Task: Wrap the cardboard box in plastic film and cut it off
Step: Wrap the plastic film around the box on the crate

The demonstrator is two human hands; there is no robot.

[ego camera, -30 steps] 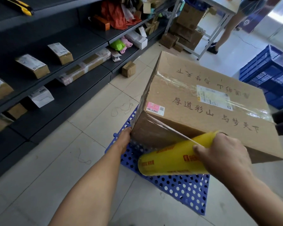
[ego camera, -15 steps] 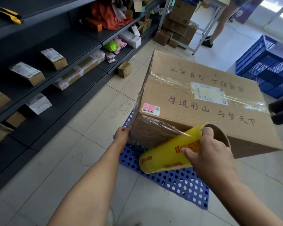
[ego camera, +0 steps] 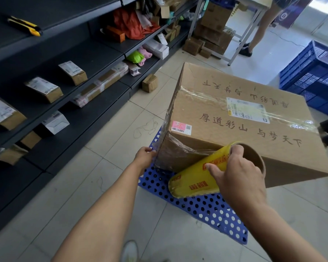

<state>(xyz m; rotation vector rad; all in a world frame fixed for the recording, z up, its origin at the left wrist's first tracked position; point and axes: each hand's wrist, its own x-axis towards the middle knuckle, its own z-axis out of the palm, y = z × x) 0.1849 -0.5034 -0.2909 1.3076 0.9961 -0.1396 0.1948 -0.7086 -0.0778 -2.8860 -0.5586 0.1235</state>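
Gripping film roll point(ego camera: 193, 178) by its core end, right hand point(ego camera: 237, 173) holds it slanting along near face of cardboard box point(ego camera: 235, 114); left hand point(ego camera: 144, 156) presses film point(ego camera: 182, 150) at box's left corner.

Bright daylight from upper right (blown out), dim shelves, wide-angle edge bending
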